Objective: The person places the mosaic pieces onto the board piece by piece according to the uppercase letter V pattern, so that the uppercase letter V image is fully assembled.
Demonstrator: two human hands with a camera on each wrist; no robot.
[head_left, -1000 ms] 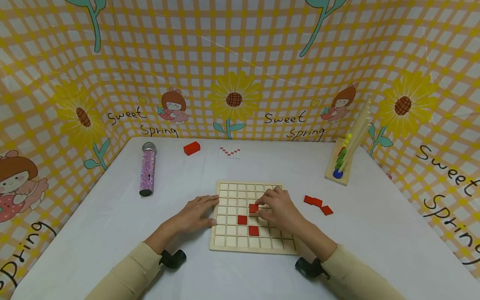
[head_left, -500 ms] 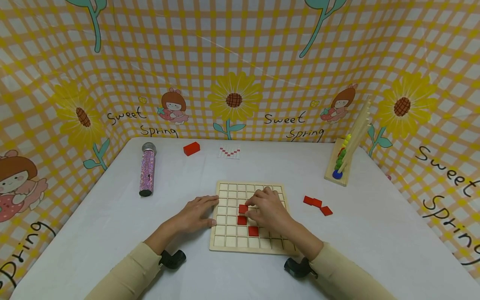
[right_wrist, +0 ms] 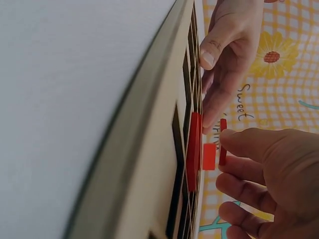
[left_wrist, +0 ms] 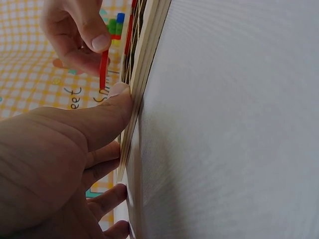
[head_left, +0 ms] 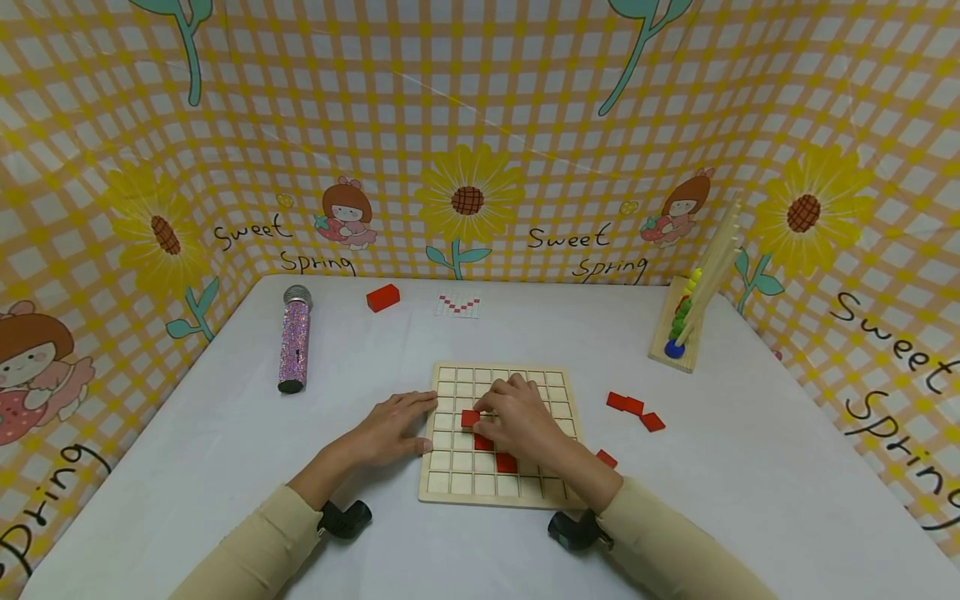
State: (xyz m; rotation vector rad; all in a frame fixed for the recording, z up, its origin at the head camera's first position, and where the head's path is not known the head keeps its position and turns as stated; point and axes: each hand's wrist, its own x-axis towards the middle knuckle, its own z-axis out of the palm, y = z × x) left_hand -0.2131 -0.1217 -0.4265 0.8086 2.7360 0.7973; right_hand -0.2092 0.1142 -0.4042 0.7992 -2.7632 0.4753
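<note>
A wooden grid board (head_left: 502, 503) lies in the middle of the table in the head view. My left hand (head_left: 390, 429) rests against its left edge, fingers fairly straight, the thumb (left_wrist: 117, 107) touching the rim in the left wrist view. Between thumb and fingertips my right hand (head_left: 519, 423) pinches a red square tile (head_left: 469, 419). The right wrist view shows that held tile (right_wrist: 223, 142) edge-on, raised off the board. Two more red tiles sit in the grid, one nearer the middle (head_left: 483, 442) and one closer to me (head_left: 507, 463), both partly hidden by the right hand.
Several loose red tiles (head_left: 634, 406) lie right of the board, one (head_left: 607, 459) beside my right forearm. Farther back are a glittery microphone (head_left: 296, 342), a red block (head_left: 383, 297), a small card with a red V pattern (head_left: 458, 307) and a wooden bead stand (head_left: 684, 325).
My right hand has moved left over the board, carrying the pinched red tile. A loose tile beside the right forearm has come into view. The left hand stays at the edge.
</note>
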